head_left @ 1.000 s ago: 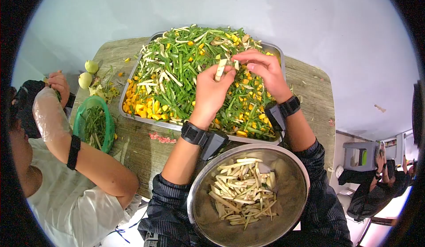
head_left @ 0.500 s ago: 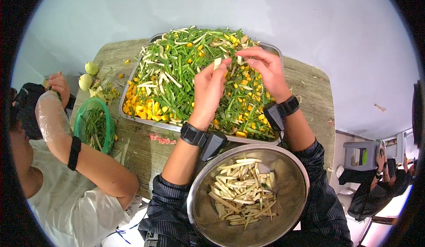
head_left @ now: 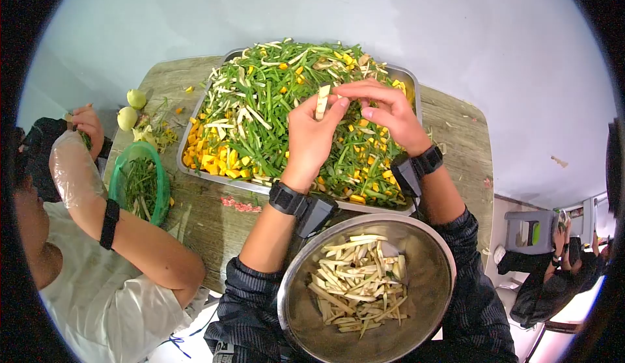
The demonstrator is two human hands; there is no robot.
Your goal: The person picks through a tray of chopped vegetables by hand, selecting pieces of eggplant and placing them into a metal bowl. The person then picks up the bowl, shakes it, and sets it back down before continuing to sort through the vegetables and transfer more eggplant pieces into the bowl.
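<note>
My left hand (head_left: 310,132) is closed over the tray, with a pale cut vegetable strip (head_left: 323,101) sticking up between thumb and fingers. My right hand (head_left: 389,114) arches beside it. Its forefinger reaches to the left fingertips and its thumb stands apart; a small pale bit shows where the hands meet. Beneath both hands lies a wide metal tray (head_left: 417,96) heaped with chopped green stems (head_left: 265,96), orange cubes (head_left: 224,161) and pale strips. Close to my body, a steel bowl (head_left: 433,278) holds many similar pale strips (head_left: 358,275).
At left, a co-worker's gloved hand (head_left: 70,161) is near a green basket (head_left: 116,181) of greens. Two pale green round vegetables (head_left: 127,119) and trimmings (head_left: 153,132) lie on the wooden table (head_left: 465,161). Another person and a grey stool (head_left: 527,229) are at far right.
The right hand has moved left and down, so its fingertips now meet the left hand's. More of the strip shows upright in my left hand. The bowl has hardly shifted.
</note>
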